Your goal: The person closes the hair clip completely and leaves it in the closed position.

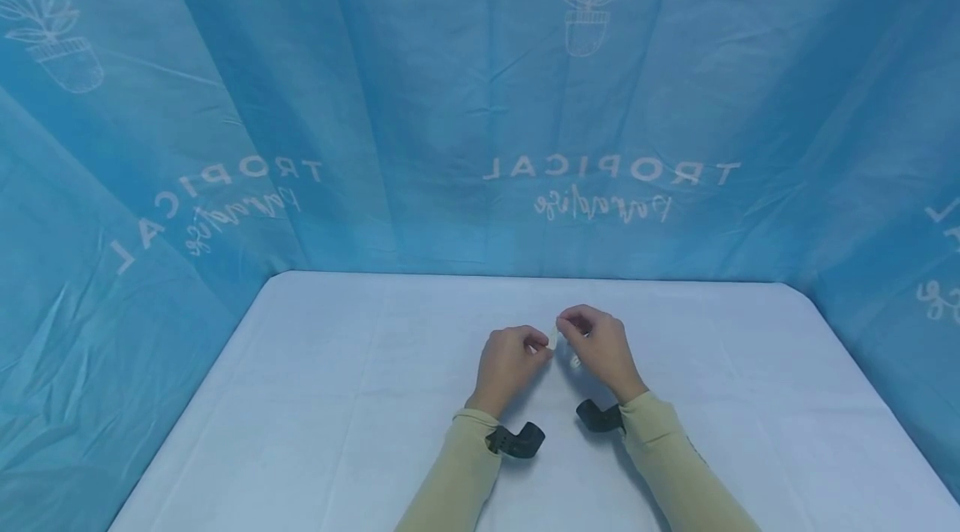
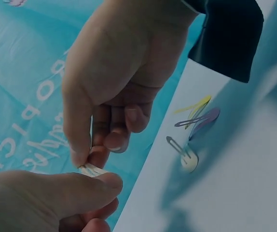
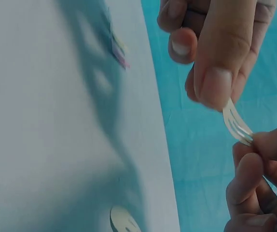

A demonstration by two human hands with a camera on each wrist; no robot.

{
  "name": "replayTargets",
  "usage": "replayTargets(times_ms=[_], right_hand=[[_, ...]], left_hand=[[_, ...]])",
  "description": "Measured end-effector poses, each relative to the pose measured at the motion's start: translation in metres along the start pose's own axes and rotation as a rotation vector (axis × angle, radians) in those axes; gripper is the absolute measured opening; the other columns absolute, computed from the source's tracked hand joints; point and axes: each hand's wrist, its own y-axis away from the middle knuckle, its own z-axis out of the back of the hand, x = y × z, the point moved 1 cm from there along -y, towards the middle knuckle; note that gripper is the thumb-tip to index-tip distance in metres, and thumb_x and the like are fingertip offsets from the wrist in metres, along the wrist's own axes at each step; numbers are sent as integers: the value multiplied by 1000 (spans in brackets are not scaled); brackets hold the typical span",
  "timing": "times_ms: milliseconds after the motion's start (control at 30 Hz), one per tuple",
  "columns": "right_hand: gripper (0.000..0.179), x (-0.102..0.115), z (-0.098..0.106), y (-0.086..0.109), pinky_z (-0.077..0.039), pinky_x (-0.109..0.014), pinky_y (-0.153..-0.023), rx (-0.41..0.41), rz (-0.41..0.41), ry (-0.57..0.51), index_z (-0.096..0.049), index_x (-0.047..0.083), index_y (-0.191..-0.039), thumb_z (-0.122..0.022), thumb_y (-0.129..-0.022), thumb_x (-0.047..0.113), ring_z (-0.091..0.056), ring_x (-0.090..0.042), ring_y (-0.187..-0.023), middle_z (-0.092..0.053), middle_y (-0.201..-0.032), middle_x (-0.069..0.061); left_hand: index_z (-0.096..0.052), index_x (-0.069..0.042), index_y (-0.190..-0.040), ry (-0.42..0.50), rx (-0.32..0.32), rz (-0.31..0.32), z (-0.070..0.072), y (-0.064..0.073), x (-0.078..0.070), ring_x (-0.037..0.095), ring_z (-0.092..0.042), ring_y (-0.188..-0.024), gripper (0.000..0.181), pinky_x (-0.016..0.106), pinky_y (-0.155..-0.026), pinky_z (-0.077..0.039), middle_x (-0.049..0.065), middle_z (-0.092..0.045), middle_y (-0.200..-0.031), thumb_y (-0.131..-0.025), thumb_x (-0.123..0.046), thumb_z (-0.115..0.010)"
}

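A cream snap hair clip (image 3: pixel 235 123) is held in the air between both hands, above the white table. At its lower end in the head view, the left hand (image 1: pixel 508 367) pinches it between thumb and finger. The right hand (image 1: pixel 602 353) pinches the opposite end with its fingertips. Beneath the hands lie a yellow hair clip (image 2: pixel 196 105), a purple hair clip (image 2: pixel 207 119) and another cream hair clip (image 2: pixel 190 160), grouped close together. The purple one overlaps the yellow one in the left wrist view. Fingertips hide both ends of the held clip.
The white table (image 1: pixel 360 399) runs back to a blue curtain (image 1: pixel 450 98) printed with plants and lettering, which also hangs along both sides. A black wrist mount (image 1: pixel 517 440) sits on the left sleeve, and a second black mount (image 1: pixel 598 415) on the right.
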Motion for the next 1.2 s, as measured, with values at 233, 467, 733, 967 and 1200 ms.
replayTargets(times_ms=[233,467,733,967,1200], right_hand=[[15,1,-1,1,-50,-33,-67,-11,-26,-27,-73,5,-103,-68,-96,18,-65,-18,-75,-73,-90,-7],[14,-1,-4,0,-49,-34,-68,-8,-30,7,-75,6,-102,-69,-95,16,-63,-19,-77,-73,-90,-7],[18,-2,-6,-1,-50,-33,-66,55,-26,22,-75,4,-108,-69,-95,16,-66,-23,-82,-74,-99,-11],[22,0,-12,-1,-50,-31,-61,128,19,55,-73,2,-115,-67,-95,11,-68,-24,-82,-74,-102,-14],[27,6,-21,0,-53,-38,-73,221,64,135,-69,-1,-119,-62,-94,0,-66,-25,-90,-70,-105,-14]], left_hand=[[-78,-14,-90,3,-6,-1,-5,1,-1,0,-54,-63,12,20,-61,-45,-8,-71,-78,-83,-22,-83],[-78,-13,-89,-17,-18,4,-5,2,-2,2,-60,-66,13,21,-62,-46,-7,-72,-78,-82,-22,-84],[-78,-14,-88,-62,-26,6,-1,1,0,3,-60,-66,14,22,-62,-46,-7,-73,-77,-81,-23,-85],[-78,-13,-91,-66,-35,11,4,0,6,7,-64,-72,18,24,-65,-49,-7,-73,-79,-79,-24,-86],[-77,-10,-97,-81,-23,21,7,0,13,11,-64,-76,26,27,-68,-51,-2,-72,-84,-77,-22,-87]])
